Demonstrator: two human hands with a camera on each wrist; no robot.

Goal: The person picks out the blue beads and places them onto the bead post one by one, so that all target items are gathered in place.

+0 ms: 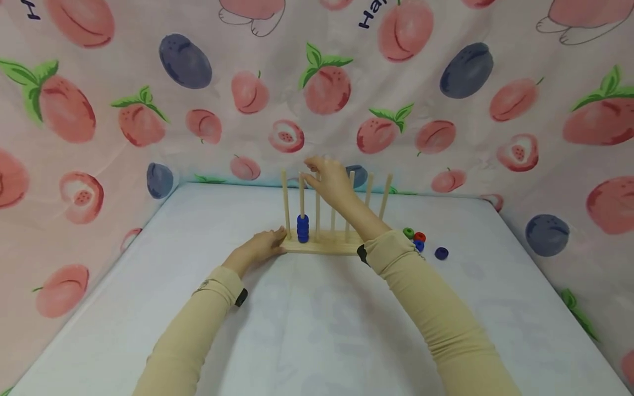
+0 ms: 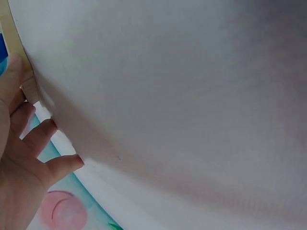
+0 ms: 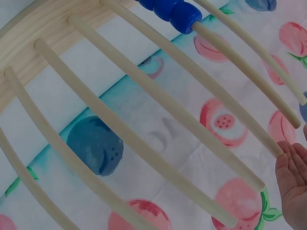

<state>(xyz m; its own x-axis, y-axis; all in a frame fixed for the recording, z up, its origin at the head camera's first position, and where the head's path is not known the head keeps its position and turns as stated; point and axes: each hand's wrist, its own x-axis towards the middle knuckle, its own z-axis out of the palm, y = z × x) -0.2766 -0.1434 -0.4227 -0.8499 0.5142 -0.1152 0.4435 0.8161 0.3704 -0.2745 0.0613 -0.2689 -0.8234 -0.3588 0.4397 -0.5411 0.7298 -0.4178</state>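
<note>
A wooden peg rack [image 1: 322, 248] with several upright pegs stands on the white table. My left hand [image 1: 262, 245] grips its left end; in the left wrist view the thumb [image 2: 14, 69] lies on the wooden base and other fingers spread beyond the end. Several blue beads [image 1: 303, 229] sit stacked low on the second peg from the left. Beside that peg's top is my right hand [image 1: 331, 179], thumb and forefinger apart, with no bead visible between them. In the right wrist view only part of the right hand [image 3: 293, 184] shows, near the peg tips.
Right of the rack lie loose beads: a green bead [image 1: 408, 232], a red bead [image 1: 419, 237], a blue bead [image 1: 419, 246] partly behind the right sleeve, and a dark blue bead [image 1: 441, 253] farther right. A fruit-printed cloth [image 1: 327, 126] hangs behind the table.
</note>
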